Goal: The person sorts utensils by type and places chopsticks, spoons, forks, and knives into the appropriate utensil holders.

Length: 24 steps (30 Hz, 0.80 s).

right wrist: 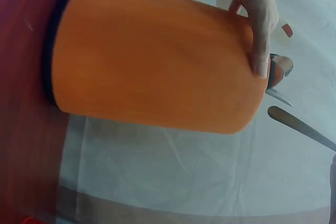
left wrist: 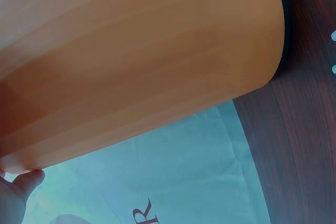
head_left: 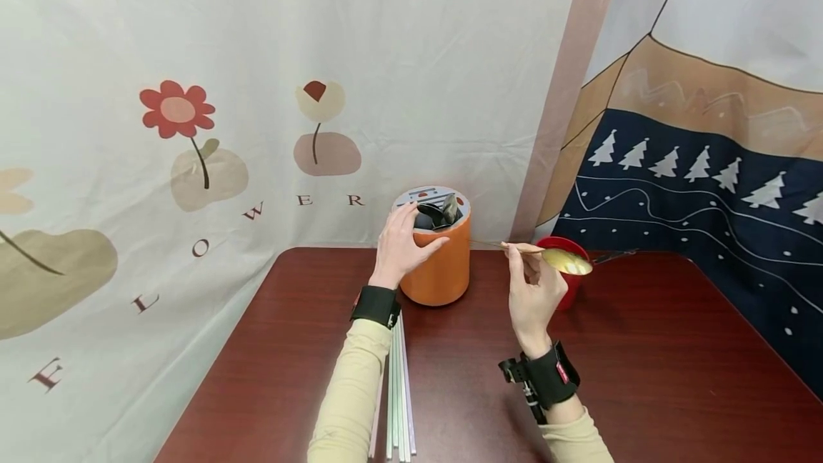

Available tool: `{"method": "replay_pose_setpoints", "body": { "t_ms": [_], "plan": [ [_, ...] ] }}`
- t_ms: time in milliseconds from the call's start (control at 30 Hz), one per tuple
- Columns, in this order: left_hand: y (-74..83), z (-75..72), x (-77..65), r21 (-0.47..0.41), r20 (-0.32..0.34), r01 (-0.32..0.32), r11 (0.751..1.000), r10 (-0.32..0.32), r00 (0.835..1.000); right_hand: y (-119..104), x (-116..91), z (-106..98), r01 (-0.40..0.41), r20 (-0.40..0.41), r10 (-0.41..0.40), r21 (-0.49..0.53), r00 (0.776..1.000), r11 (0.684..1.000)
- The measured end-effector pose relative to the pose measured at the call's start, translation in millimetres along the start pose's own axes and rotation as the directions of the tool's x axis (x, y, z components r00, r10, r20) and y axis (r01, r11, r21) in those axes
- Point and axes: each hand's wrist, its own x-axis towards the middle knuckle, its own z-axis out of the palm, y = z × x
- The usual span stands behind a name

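My left hand (head_left: pixel 405 245) grips the upper side of an orange cylindrical utensil holder (head_left: pixel 440 277), its thumb across the front below the rim. Dark and metal utensils (head_left: pixel 444 214) stick up from the holder's top. To the right, my right hand (head_left: pixel 535 295) pinches a gold spoon (head_left: pixel 567 261), which lies nearly level in the air. Its bowl points right and its handle (right wrist: pixel 298 125) points left toward the holder. Just behind the right hand is a red cup (head_left: pixel 569 297), partly hidden by the hand and spoon. Only a fingertip (left wrist: pixel 31 182) of the left hand shows in the left wrist view.
Several pale long sticks (head_left: pixel 400 391) lie on the dark red-brown table (head_left: pixel 469 377), beside the left forearm. A thin dark utensil (head_left: pixel 616 256) juts right from the red cup. Printed cloth (head_left: pixel 450 91) hangs directly behind the table.
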Motion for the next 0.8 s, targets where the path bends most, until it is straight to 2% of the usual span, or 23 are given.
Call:
{"method": "replay_pose_setpoints", "body": {
  "t_ms": [267, 433, 567, 700, 800],
  "plan": [
    [-1.5, 1.3, -1.2, 0.015, -0.021, -0.011, 1.000, 0.011, 1.000, 10.9, 19.3, 19.2, -0.011, 0.020, 0.010, 0.018, 1.000, 1.000],
    [-1.6, 2.5, -1.5, 0.027, -0.027, -0.011, 1.000, 0.012, 1.000, 14.5, 23.0, 30.1, -0.024, 0.073, 0.024, 0.001, 0.997, 1.000],
    [-0.6, 1.7, -1.4, 0.026, -0.020, -0.007, 1.000, 0.007, 1.000, 16.3, 25.9, 37.6, -0.037, 0.135, 0.043, -0.050, 0.990, 0.998],
    [-0.3, 1.1, -0.6, 0.018, -0.019, -0.009, 1.000, 0.010, 1.000, 20.7, 32.9, 45.9, -0.031, 0.230, 0.064, -0.146, 0.971, 0.989],
    [-0.5, 0.9, -0.1, 0.016, -0.025, -0.015, 1.000, 0.015, 1.000, 26.0, 38.7, 53.0, -0.006, 0.327, 0.074, -0.204, 0.942, 0.979]
  ]
}}
